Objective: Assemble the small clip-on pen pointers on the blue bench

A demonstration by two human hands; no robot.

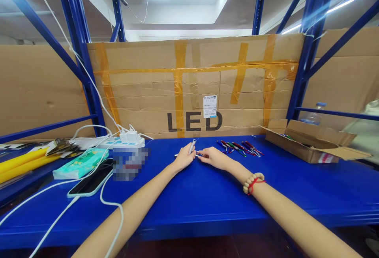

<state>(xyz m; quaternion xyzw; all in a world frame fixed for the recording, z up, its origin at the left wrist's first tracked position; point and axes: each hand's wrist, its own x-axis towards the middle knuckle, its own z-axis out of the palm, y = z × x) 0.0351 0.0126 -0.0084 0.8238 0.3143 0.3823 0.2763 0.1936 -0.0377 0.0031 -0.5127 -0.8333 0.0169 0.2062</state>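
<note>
My left hand [184,157] is closed around a whitish pen barrel [192,146], which sticks up past the thumb. A thin white end also shows at the hand's left side; whether it belongs to the same piece I cannot tell. Close beside it, my right hand [213,157] pinches a small, thin piece [200,154], partly white and partly dark, its far end near the left fingers. Several coloured pens [239,148], red, blue and green, lie in a loose row beyond my right hand on the blue tabletop [195,202].
An open cardboard box [296,149] stands at the right. On the left are a phone [90,181], a tissue pack [81,163], white cables and a power strip with chargers [128,137]. A large cardboard panel [142,92] closes off the back between blue posts.
</note>
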